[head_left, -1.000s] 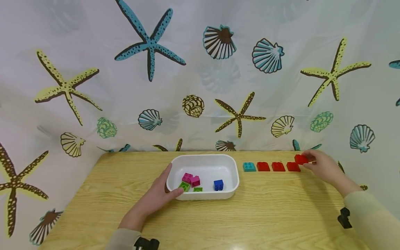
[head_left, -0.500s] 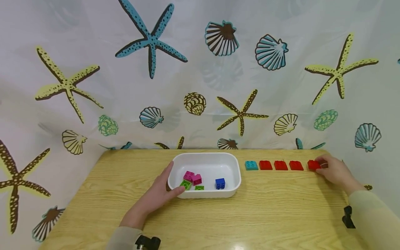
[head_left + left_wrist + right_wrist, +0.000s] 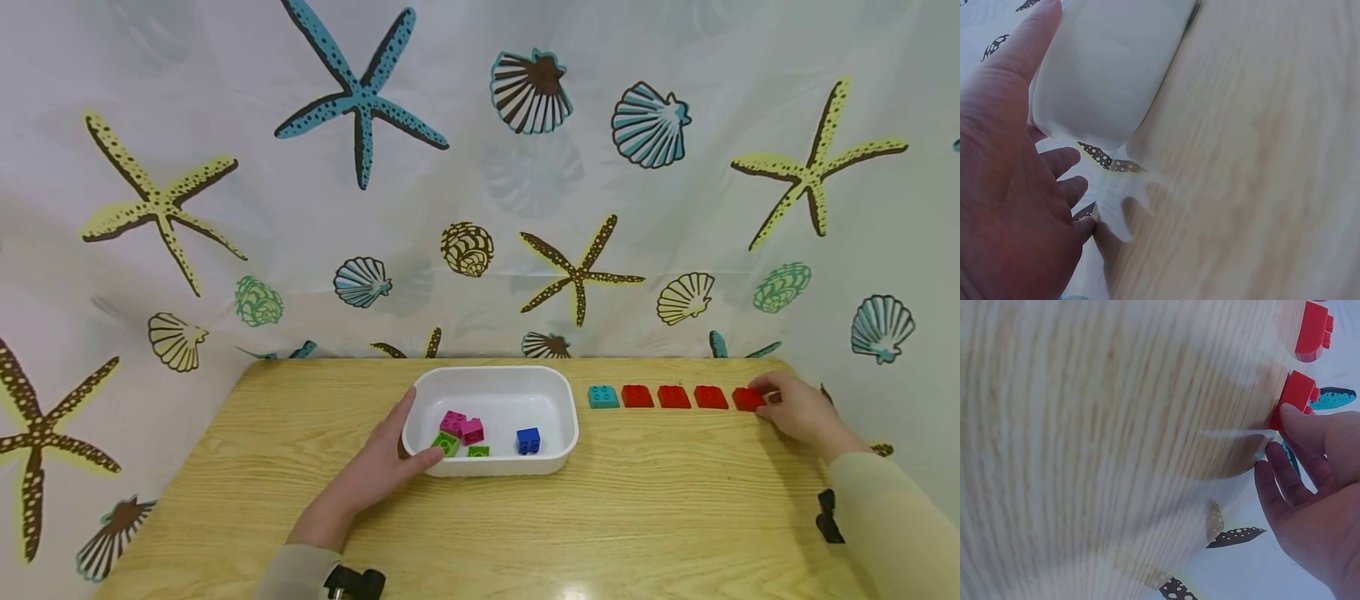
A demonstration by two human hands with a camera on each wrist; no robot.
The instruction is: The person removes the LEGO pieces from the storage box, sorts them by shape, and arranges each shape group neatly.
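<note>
In the head view, my left hand [image 3: 378, 467] holds the left end of a white plastic tub [image 3: 495, 467], its thumb over the front rim. The other fingers stay off the tub in the left wrist view. My right hand [image 3: 798, 412] pinches a red toy building brick [image 3: 747, 399] between thumb and fingers, at the right end of a row. That row runs from a teal brick [image 3: 603, 397] through three red bricks [image 3: 637, 396]. The right wrist view shows my thumb pressed on the held brick [image 3: 1297, 391], which sits upright, studs away from me.
Inside the tub lie pink bricks [image 3: 453, 422], green bricks [image 3: 446, 443] and a blue brick [image 3: 528, 441]. A curtain [image 3: 420, 167] printed with starfish and shells hangs right behind the wooden table [image 3: 525, 533] and along its sides.
My right hand carries the red brick rightward and down to the table at the row's end, then shifts it slightly left, closer to its neighbour. My left hand stays at the tub.
</note>
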